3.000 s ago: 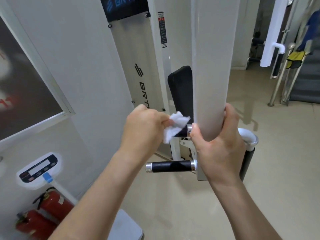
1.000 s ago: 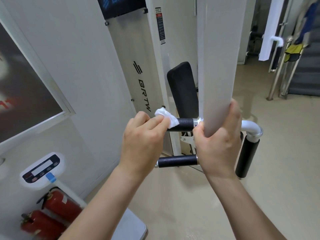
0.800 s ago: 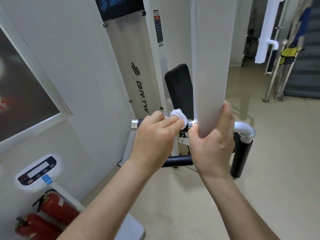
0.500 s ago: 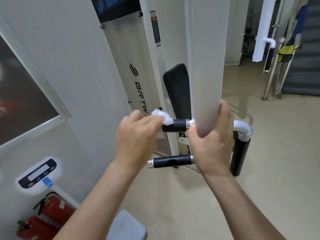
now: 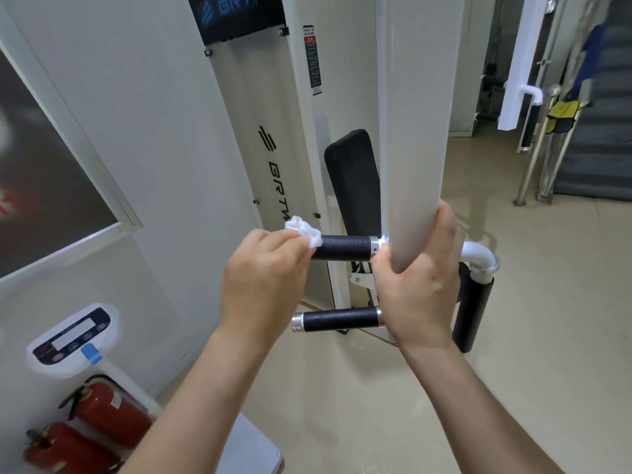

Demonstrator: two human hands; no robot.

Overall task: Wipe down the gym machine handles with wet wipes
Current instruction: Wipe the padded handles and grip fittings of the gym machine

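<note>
A white machine arm hangs down in front of me, with two black horizontal grips on its left side. My left hand holds a crumpled white wet wipe wrapped around the outer end of the upper handle. The lower handle is bare, with a chrome cap at its left end. My right hand grips the bottom of the white arm. A third black grip hangs vertically to the right, under a white bend.
A black back pad and the white weight-stack cover stand behind the handles. Two red fire extinguishers and a scale with a display are at lower left. Metal railings and stairs are at far right.
My left hand has slid the wipe back and forth along the upper handle: near the white arm, then out to its left end, where it is now. My right hand has kept its grip.
</note>
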